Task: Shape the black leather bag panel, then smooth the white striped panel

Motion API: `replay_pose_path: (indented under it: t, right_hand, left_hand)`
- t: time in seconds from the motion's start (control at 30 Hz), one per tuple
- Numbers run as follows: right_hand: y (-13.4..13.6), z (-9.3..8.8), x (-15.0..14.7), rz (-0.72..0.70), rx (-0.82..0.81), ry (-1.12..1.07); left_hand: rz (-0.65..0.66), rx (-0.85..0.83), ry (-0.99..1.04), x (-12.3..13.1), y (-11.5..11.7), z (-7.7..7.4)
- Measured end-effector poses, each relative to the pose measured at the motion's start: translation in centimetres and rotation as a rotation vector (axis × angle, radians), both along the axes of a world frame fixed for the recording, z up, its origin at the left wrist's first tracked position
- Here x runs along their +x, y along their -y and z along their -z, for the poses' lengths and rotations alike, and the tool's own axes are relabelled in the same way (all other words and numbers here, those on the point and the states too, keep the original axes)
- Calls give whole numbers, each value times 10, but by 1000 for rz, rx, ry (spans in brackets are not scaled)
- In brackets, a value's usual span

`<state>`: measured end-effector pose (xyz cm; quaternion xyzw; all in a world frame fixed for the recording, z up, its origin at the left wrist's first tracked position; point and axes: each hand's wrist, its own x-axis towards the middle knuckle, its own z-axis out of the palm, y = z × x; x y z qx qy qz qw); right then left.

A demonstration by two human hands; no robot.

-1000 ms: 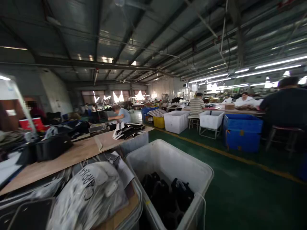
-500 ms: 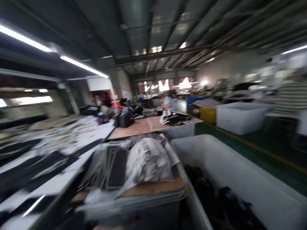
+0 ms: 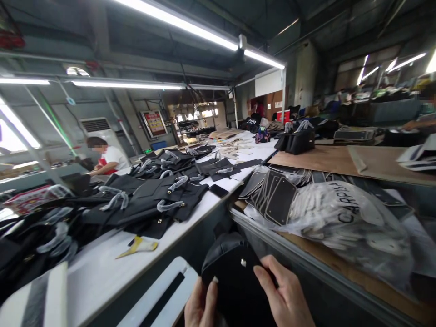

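Note:
In front of me, low in the view, is a black bag (image 3: 235, 286) with a rounded end and small shiny metal studs. My left hand (image 3: 200, 303) pinches its left edge, the thumb by one stud. Its right edge is gripped between the thumb and fingers of my right hand (image 3: 284, 288). The lower part of the bag runs out of view. Just left of it is a white board (image 3: 166, 290) with a long dark slot.
Many black bags (image 3: 146, 195) with wrapped handles lie on the white table (image 3: 105, 268), near a yellow pointed tube (image 3: 141, 245). At right, a bin (image 3: 272, 243) bears dark panels (image 3: 281, 200) and a plastic sack (image 3: 357, 218). Co-workers sit at left (image 3: 111, 156) and far right (image 3: 425, 106).
My view has swung to the left and sharpened. Both hands and the black bag now show at the bottom; before, only a blurred trace of skin was at the lower edge.

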<state>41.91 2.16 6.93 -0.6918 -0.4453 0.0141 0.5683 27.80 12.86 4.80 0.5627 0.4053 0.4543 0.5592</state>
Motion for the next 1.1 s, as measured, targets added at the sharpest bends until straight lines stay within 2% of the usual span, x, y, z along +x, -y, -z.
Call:
replay_pose_path:
  t: [0.13, 0.37, 0.57, 0.77, 0.9, 1.1]
  right_hand:
    - [-12, -8, -2, -34, -60, 9]
    - [-24, -19, -11, -20, -59, 109]
    - [-28, -21, -14, -47, 2, 14]
    - [-22, -1, -6, -75, -49, -129]
    - [-20, 16, 1, -36, -59, -175]
    - [-20, 26, 8, -79, -97, -194]
  left_hand:
    - [41, 22, 35, -10, -6, -5]
    - [-32, -5, 53, -12, -11, 2]
    - [25, 28, -18, -21, -26, -1]
    - [87, 118, 82, -19, -29, -9]
    - [151, 153, 90, -16, -27, -16]
    - [162, 138, 29, -16, -22, -8]
